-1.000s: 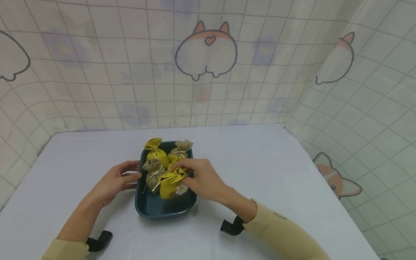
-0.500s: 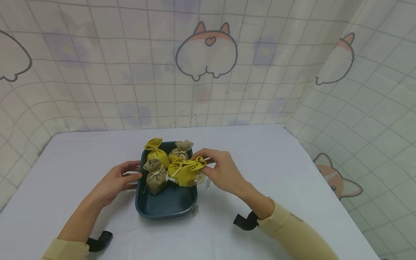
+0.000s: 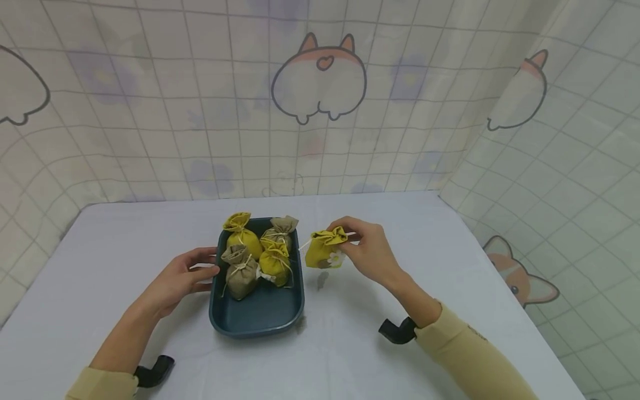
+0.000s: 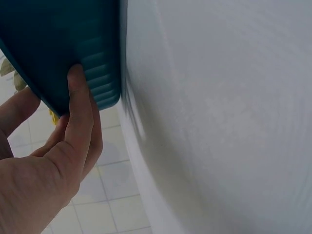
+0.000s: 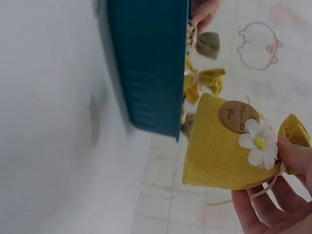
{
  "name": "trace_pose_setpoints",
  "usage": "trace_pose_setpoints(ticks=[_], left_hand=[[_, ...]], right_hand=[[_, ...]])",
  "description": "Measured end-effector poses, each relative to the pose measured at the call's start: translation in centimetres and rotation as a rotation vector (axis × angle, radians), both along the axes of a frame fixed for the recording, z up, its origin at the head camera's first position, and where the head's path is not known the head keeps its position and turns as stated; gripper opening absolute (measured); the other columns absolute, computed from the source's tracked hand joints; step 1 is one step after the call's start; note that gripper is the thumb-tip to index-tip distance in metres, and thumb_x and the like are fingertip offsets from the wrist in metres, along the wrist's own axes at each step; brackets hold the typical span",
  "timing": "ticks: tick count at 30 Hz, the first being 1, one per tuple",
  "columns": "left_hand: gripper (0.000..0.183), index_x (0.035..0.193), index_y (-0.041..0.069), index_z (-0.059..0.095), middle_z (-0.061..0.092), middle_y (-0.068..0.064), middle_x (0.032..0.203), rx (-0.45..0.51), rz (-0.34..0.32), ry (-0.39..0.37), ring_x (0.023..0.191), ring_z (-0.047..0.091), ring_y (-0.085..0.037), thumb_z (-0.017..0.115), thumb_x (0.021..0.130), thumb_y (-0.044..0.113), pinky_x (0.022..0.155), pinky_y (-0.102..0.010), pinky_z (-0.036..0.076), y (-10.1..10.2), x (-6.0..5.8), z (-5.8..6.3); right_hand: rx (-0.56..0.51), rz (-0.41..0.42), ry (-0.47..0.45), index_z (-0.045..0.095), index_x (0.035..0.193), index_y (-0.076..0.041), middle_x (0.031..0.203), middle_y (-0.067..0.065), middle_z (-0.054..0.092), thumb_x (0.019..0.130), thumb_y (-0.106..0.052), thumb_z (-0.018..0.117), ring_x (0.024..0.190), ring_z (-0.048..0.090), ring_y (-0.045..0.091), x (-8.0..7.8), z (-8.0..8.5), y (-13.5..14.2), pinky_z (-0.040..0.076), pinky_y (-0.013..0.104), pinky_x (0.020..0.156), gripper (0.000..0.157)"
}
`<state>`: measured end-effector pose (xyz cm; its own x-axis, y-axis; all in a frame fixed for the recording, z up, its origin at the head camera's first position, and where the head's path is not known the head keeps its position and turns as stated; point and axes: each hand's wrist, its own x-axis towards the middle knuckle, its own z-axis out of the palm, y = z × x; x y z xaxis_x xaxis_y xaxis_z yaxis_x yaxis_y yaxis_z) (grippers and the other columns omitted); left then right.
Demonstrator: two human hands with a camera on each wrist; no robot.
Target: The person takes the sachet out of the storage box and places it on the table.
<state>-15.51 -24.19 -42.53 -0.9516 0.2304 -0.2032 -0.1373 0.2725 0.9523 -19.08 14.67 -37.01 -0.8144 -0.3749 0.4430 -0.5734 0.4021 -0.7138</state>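
Note:
A dark teal tray (image 3: 260,322) holds several small drawstring pouches, among them a yellow pouch (image 3: 274,266) and an olive-beige pouch (image 3: 241,280). Right of it, above the table, my right hand (image 3: 367,250) pinches another yellow drawstring pouch (image 3: 324,253) by its gathered neck. The right wrist view shows that pouch's white cloth flower (image 5: 260,143) and round brown tag (image 5: 238,116). My left hand (image 3: 182,280) lies against the tray's left side. Seen from the left wrist, extended fingers (image 4: 80,107) touch the outer wall, with one digit at the rim.
The tray stands on a white-covered table (image 3: 150,222). Behind and to the right hangs a checked curtain (image 3: 425,128) with cartoon animals. A black curved piece (image 3: 398,331) is at the right wrist, another black piece (image 3: 155,371) at the left.
My right hand has lifted the yellow pouch out of the tray and carried it right, past the tray's edge. The left hand and the tray have stayed in place.

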Motion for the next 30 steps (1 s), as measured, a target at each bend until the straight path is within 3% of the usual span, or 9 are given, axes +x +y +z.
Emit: trace_pose_setpoints(ticks=[8,19,30], left_hand=[[0.064,0.156,-0.007,0.029,0.04,-0.03,0.146,-0.005,0.001,0.0,0.127,0.053,-0.041,0.061,0.104,0.014,0.095,-0.042,0.058,0.0,0.0,0.2],[0.064,0.156,-0.008,0.029,0.04,-0.031,0.146,0.002,0.001,0.0,0.126,0.053,-0.041,0.061,0.104,0.013,0.094,-0.042,0.058,0.2,0.0,0.0],[0.065,0.155,-0.007,0.03,0.041,-0.03,0.145,-0.002,0.006,0.002,0.126,0.053,-0.041,0.062,0.104,0.014,0.094,-0.042,0.058,0.0,0.0,-0.1]], right_hand=[[0.005,-0.076,-0.023,0.073,0.107,-0.005,0.109,0.007,0.075,0.088,0.009,0.075,0.1,0.071,0.024,-1.5,-0.7,1.9,0.062,0.042,0.084,0.023],[0.002,-0.156,-0.103,0.074,0.109,-0.003,0.109,0.011,0.074,0.09,0.007,0.074,0.101,0.072,0.026,-4.1,-2.0,3.4,0.062,0.031,0.083,0.021],[0.039,-0.219,-0.136,0.074,0.109,-0.004,0.109,0.011,0.075,0.092,0.002,0.073,0.104,0.07,0.027,-6.8,-3.7,4.8,0.06,0.039,0.09,0.018]])
